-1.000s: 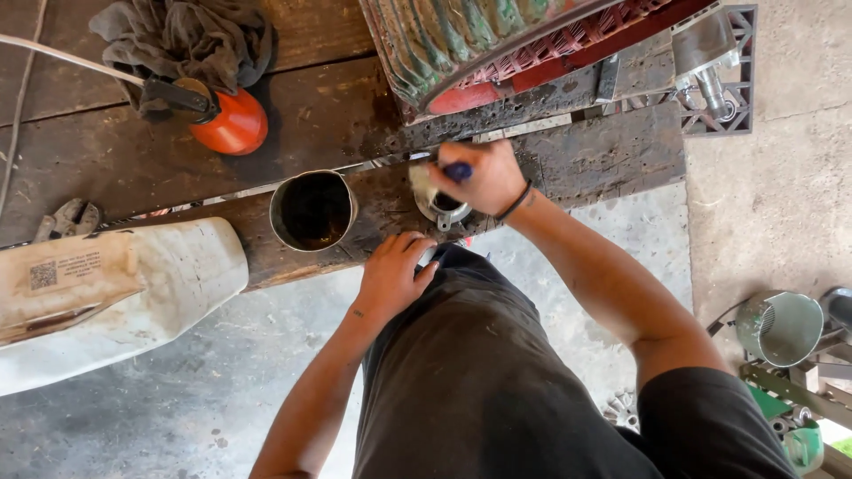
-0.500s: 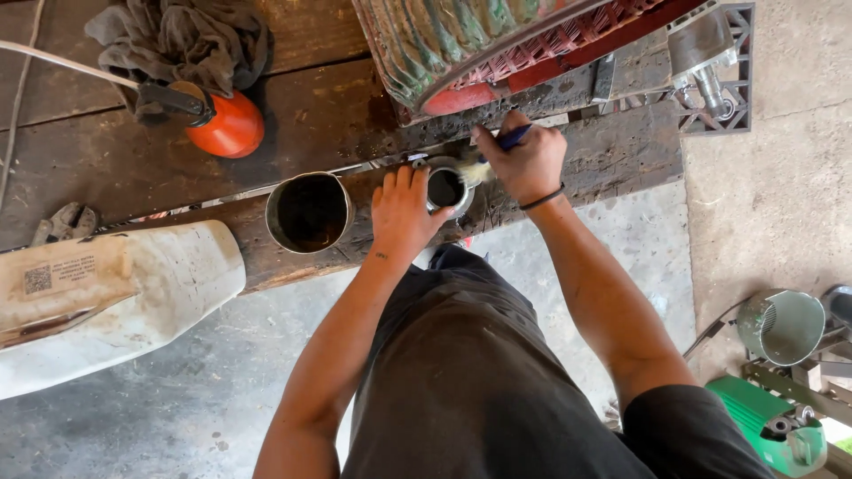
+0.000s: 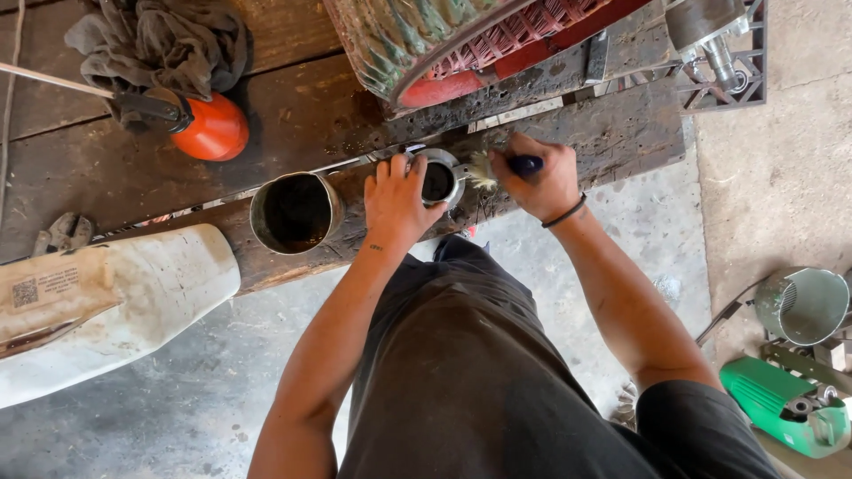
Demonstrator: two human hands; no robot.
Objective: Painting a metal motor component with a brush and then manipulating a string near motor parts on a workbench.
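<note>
This is a repair workshop, rough and well used. The worktop (image 3: 293, 124) is made of dark, oil-stained wooden planks, scarred and grimy. On it lie a dirty grey rag (image 3: 160, 40), an orange oil can (image 3: 209, 127) and a blackened tin can (image 3: 295, 212). A large finned metal machine housing (image 3: 426, 35) with red parts sits at the back. The floor (image 3: 160, 390) is bare, stained concrete, with a green power tool (image 3: 781, 404) and a metal cylinder (image 3: 803, 304) lying on it at the right.
</note>
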